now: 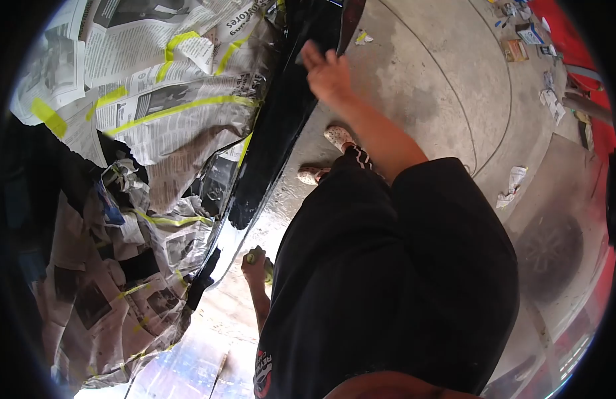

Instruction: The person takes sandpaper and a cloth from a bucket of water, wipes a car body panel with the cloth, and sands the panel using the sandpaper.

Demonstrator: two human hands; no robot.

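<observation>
My right hand (326,74) is at the upper middle, over the edge of a long glossy black panel (271,120). Its fingers are apart and nothing shows in them; whether the fingertips touch the panel is hard to tell. Lower down, my left hand (253,266) is closed around a small yellow-green object (268,271), partly hidden by the fingers, near the panel's lower end. Printed newspaper sheets (188,126), held with yellow-green tape (182,112), cover the surfaces left of the panel.
Concrete floor (414,80) lies right of the panel, with a thin cable (447,73) curving across it. Boxes (514,50) and crumpled paper (513,186) lie on the floor. A red surface (604,120) stands at the far right, and a dark wheel shape (550,253) shows lower down.
</observation>
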